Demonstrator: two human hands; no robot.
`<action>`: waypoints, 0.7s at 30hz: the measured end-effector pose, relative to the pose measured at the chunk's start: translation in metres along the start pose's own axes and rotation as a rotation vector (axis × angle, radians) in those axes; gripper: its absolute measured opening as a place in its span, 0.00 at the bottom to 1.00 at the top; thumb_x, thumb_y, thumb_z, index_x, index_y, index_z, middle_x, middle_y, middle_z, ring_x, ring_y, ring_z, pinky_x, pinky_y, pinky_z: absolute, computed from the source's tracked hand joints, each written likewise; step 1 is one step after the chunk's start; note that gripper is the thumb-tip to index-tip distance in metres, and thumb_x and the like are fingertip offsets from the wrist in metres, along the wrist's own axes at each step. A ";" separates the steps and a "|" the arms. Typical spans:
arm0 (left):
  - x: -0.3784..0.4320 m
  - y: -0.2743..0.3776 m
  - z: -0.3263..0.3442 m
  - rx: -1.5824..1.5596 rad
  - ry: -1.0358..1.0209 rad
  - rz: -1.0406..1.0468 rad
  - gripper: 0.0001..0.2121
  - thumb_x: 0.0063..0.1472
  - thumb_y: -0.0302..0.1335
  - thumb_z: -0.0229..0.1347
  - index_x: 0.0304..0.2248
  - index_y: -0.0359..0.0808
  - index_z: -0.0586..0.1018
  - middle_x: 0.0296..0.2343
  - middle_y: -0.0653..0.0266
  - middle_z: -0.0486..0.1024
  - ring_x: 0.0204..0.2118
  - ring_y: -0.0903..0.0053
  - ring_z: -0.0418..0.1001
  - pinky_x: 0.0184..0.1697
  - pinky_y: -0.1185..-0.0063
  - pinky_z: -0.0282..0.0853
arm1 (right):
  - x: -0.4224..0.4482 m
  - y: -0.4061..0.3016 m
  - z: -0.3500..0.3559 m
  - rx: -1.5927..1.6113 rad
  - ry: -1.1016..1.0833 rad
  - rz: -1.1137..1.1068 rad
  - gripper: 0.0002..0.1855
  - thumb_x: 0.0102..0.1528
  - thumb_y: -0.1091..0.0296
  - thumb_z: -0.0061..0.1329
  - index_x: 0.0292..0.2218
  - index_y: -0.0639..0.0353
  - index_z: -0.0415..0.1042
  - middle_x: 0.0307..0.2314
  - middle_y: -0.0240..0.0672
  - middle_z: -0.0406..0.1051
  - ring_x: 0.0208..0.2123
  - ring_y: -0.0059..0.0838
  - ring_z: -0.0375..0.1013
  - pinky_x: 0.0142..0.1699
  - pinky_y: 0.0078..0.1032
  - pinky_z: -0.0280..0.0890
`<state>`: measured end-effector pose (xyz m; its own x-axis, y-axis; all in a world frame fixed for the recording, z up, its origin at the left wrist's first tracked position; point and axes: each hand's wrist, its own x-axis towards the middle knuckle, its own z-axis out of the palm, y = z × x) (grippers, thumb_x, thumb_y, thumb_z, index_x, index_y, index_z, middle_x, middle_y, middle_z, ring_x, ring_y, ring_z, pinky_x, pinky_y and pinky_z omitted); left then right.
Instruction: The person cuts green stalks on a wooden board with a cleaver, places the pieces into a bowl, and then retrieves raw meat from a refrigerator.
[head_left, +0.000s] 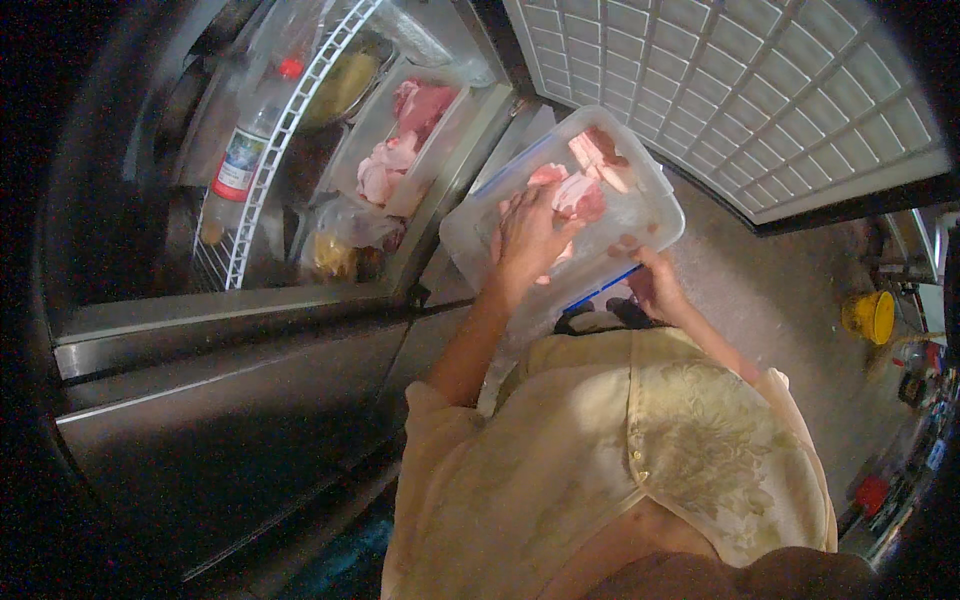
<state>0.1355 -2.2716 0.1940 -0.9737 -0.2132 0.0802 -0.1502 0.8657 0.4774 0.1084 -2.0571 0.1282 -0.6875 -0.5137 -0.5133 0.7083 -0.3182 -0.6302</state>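
Observation:
In front of my body a translucent plastic container with a blue strip along its edge is held up at a tilt. Several pieces of raw meat lie inside, among them a fatty strip near the far corner. My left hand reaches into the container, its thumb and index finger around a pink piece of raw meat; its other fingers hide part of the meat beneath. My right hand grips the container's near right side, and some fingertips show through the clear wall.
To the left, an open steel refrigerator holds another meat-filled plastic bin, a white wire rack, a labelled bottle and plastic bags. A door's white gridded inner panel stands at upper right. A yellow bucket is on the right.

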 end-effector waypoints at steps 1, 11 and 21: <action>0.006 0.003 0.008 0.112 0.014 0.033 0.30 0.48 0.42 0.59 0.48 0.35 0.69 0.40 0.51 0.72 0.42 0.61 0.71 0.47 0.67 0.59 | -0.003 -0.004 0.005 -0.047 0.017 -0.017 0.31 0.48 0.64 0.48 0.52 0.62 0.52 0.47 0.45 0.59 0.46 0.38 0.64 0.42 0.35 0.66; 0.019 0.000 0.054 0.107 0.058 -0.112 0.32 0.46 0.44 0.61 0.47 0.35 0.66 0.45 0.52 0.66 0.49 0.61 0.62 0.52 0.67 0.53 | -0.004 -0.013 0.011 -0.038 0.054 -0.089 0.37 0.47 0.66 0.49 0.54 0.59 0.44 0.51 0.45 0.52 0.48 0.40 0.61 0.41 0.40 0.66; 0.002 0.010 0.034 -0.189 0.161 -0.035 0.19 0.48 0.18 0.54 0.42 0.39 0.68 0.38 0.52 0.71 0.43 0.54 0.67 0.44 0.66 0.63 | 0.002 -0.011 0.005 -0.076 0.043 -0.068 0.45 0.45 0.71 0.43 0.60 0.49 0.34 0.51 0.47 0.51 0.49 0.44 0.59 0.45 0.49 0.63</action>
<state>0.1261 -2.2476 0.1693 -0.9263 -0.3241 0.1920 -0.1338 0.7594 0.6367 0.1001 -2.0585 0.1366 -0.7407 -0.4577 -0.4919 0.6471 -0.2891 -0.7055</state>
